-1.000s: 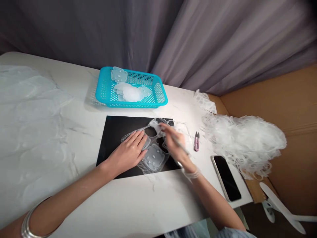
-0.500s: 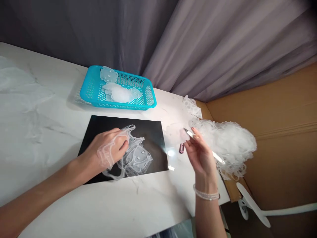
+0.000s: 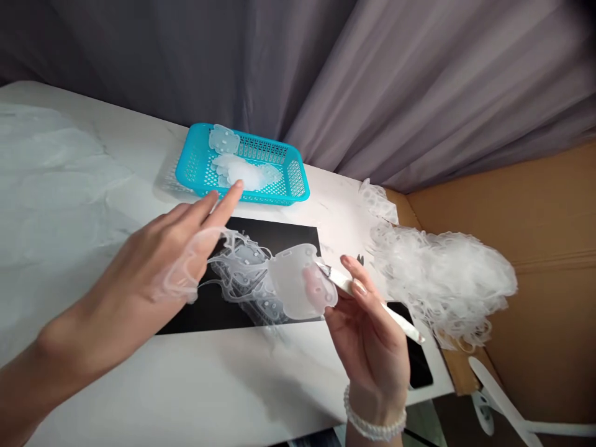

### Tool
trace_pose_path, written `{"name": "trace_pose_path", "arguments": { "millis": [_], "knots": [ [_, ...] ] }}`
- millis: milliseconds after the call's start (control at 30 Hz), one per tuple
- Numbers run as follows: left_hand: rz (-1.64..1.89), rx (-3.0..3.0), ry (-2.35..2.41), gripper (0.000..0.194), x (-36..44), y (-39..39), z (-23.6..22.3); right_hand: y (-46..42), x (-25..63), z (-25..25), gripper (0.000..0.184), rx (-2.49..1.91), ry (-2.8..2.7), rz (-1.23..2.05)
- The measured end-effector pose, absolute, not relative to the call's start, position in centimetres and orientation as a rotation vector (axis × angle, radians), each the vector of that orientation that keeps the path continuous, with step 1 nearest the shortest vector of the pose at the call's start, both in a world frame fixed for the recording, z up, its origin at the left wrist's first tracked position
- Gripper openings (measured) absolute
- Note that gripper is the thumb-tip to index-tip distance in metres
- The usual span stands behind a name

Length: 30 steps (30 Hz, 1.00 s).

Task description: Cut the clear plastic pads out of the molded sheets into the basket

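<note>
My right hand (image 3: pixel 367 341), palm turned up, grips a white-handled craft knife (image 3: pixel 343 282) between thumb and fingers. The same hand holds a frosted, translucent plastic piece (image 3: pixel 292 282) by its right edge, a fingertip showing through from behind. My left hand (image 3: pixel 153 267) is raised with fingers stretched out, the index finger toward the basket. A clear plastic offcut frame (image 3: pixel 216 233) loops across the back of that hand and hangs toward the piece. Below, more moulded plastic sheets (image 3: pixel 265 305) rest on the black mat (image 3: pixel 288 233), partly hidden.
A blue basket (image 3: pixel 187 166) holding several frosted pieces stands behind the mat. Right lie a heap of clear offcuts (image 3: pixel 447 273), a phone (image 3: pixel 421 366) and snips (image 3: pixel 360 259), both partly hidden. Translucent sheets (image 3: pixel 51 174) cover the table's left side. Cardboard (image 3: pixel 521 242) borders the right.
Both hands have risen off the mat. My right hand turned palm up with the knife and a freed piece, then came back leftward. My left fingers straightened from a curled shape, the offcut still over them.
</note>
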<state>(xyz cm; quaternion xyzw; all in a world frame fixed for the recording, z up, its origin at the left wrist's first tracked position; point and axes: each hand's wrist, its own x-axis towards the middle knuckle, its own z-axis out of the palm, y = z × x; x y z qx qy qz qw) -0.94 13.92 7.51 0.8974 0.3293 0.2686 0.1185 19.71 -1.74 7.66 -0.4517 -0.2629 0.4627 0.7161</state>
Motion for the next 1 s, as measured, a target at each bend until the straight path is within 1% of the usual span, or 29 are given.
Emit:
{"name": "trace_pose_path", "arguments": {
  "millis": [100,167,233,300,400,500,633,800,1000],
  "knots": [
    [0.73,2.78,0.991,0.064,0.6,13.9,7.4,-1.6,19.8,7.9,0.022,-1.003,-0.561,0.968],
    [0.756,2.7,0.994,0.063,1.1,14.2,7.2,-1.6,20.0,8.0,0.022,-1.012,-0.524,0.947],
    [0.702,2.462,0.985,0.059,1.4,14.2,7.1,-1.6,20.1,8.0,0.021,-1.023,-0.5,0.935],
    [0.537,2.105,0.905,0.053,1.8,13.9,7.2,-1.6,20.1,8.1,0.021,-1.035,-0.492,0.918],
    [0.297,1.539,0.6,0.043,2.4,12.8,7.7,-1.6,20.0,8.2,0.022,-1.068,-0.486,0.883],
    [0.243,1.211,0.45,0.031,2.9,11.8,8.4,-1.6,19.9,8.1,0.023,-1.091,-0.51,0.849],
    [0.288,1.164,0.515,0.025,2.7,11.5,8.7,-1.9,20.2,8.0,0.029,-1.08,-0.651,0.905],
    [0.317,1.205,0.539,0.024,2.5,11.7,8.6,-2.5,20.6,8.4,0.047,-1.029,-0.728,1.002],
    [0.309,1.199,0.522,0.022,2.6,11.7,8.6,-2.7,20.5,9.0,0.047,-0.998,-0.67,1.008]
  ]
}}
